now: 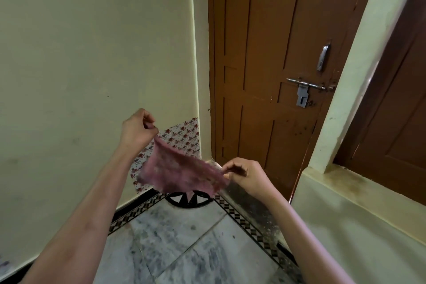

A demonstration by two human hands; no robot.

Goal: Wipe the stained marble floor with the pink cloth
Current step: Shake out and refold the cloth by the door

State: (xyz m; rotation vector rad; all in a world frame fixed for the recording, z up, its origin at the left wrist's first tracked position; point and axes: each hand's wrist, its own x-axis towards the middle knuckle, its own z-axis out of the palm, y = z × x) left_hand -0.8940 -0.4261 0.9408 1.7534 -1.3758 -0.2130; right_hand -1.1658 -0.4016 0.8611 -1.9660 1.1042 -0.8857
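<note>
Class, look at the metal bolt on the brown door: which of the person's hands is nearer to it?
Right. The right hand, pinching the pink cloth, is below and left of the bolt; the left hand is farther left, before the cream wall.

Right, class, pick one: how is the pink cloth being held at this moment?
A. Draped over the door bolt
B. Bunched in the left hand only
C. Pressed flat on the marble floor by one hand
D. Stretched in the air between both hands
D: the left hand and right hand each pinch a corner of the pink cloth, which hangs spread above the marble floor.
</note>
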